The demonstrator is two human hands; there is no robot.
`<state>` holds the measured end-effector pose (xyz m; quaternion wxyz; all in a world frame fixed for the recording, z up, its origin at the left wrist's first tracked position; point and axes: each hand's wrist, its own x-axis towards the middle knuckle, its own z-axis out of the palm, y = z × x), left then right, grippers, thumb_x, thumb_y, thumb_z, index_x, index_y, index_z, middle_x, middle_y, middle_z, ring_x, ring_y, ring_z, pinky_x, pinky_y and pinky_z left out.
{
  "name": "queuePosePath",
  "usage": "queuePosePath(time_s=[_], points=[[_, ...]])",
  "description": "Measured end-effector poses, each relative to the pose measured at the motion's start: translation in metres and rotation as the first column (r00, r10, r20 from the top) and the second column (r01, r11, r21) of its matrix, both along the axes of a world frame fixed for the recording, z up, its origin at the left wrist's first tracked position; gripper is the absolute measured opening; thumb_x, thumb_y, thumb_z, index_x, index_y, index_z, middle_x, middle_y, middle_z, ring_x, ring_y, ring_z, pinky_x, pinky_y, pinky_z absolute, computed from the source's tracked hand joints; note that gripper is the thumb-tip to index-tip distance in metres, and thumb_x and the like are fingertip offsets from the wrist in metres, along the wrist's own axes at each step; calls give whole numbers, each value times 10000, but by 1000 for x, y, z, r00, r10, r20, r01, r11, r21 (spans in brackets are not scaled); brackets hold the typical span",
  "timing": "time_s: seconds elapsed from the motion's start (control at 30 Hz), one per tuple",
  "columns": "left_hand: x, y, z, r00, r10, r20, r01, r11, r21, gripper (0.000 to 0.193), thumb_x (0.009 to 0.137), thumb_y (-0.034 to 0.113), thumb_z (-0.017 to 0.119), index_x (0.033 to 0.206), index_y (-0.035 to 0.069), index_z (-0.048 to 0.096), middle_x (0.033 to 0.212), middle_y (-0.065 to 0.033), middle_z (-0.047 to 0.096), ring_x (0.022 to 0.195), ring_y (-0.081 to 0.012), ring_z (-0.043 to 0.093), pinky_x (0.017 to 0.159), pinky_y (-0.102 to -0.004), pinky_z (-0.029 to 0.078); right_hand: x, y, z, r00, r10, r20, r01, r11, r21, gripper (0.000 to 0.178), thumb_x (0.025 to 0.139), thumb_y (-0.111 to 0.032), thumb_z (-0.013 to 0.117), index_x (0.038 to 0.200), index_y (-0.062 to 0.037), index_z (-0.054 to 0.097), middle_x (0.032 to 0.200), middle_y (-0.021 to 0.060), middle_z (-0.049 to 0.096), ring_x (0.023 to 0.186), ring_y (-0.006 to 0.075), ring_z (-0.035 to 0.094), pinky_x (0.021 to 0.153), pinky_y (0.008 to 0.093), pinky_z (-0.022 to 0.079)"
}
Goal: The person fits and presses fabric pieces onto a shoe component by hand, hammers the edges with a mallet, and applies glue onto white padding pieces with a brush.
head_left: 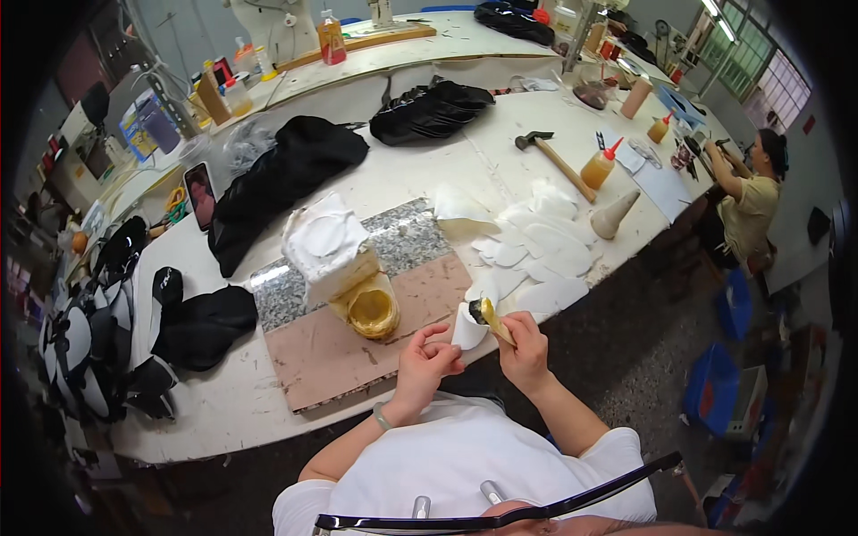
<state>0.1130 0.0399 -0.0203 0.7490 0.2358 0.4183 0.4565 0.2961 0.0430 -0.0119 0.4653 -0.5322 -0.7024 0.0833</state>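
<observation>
A curved white pad (pixel 468 329) is pinched at its lower edge by the fingers of my left hand (pixel 426 362). My right hand (pixel 525 351) grips a glue brush (pixel 492 320), its handle coated in yellow glue and its dark bristles against or just over the pad; I cannot tell which. Left of my hands, a glue pot (pixel 374 311) with amber glue round its mouth stands on a pinkish board (pixel 313 362). A white, glue-crusted block (pixel 327 239) is right behind the pot. Beyond my right hand lies a loose pile of white pads (pixel 541 237).
A hammer (pixel 559 163), a red-tipped glue bottle (pixel 600 164) and a cone (pixel 614 215) stand or lie at the right. Black fabric pieces (pixel 290 179) and a phone (pixel 200 195) are at the left. Another person (pixel 755 196) works at the table's far right.
</observation>
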Motion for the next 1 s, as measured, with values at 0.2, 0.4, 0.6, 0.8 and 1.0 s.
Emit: queuePosePath(time_s=[0.2,0.4,0.6,0.8,1.0], points=[[-10,-8,-5,978,-47,-204,62,996,70,401,844,-6,600,1227,-49,489,723,-19,595,590,-82,579,579,-212,521,40,39,31,939,-299,-171,287,953,-95,217,955,-176,549,803,-30,498,642,78,475,592,147,447,532,319,390],[-20,-16,2,978,-43,-204,43,999,-1,523,859,8,587,1348,-44,408,751,-24,609,627,-83,604,579,-200,520,141,122,86,822,-568,-35,543,763,351,185,938,-180,565,864,-13,540,791,138,550,708,317,541,626,391,440],[-26,-12,-7,968,-91,-233,94,996,2,381,914,76,573,1264,-32,467,822,-39,632,680,-92,624,574,-204,515,160,153,-6,893,-325,312,240,929,281,131,802,-49,647,903,-40,563,882,135,563,807,340,578,678,386,473],[-38,-24,14,913,-87,-400,127,989,75,353,938,131,563,1251,1,466,802,-61,634,669,-114,627,572,-233,515,109,123,-29,989,-129,-66,101,942,-321,275,742,-128,730,951,-22,585,887,132,588,786,314,593,703,377,486],[-111,-3,67,657,260,-708,241,817,524,302,859,139,678,1121,7,610,762,-46,650,599,-87,569,542,-246,474,0,62,70,895,403,193,-382,914,-137,148,814,-101,669,934,-21,635,793,106,607,627,259,597,553,334,467]])
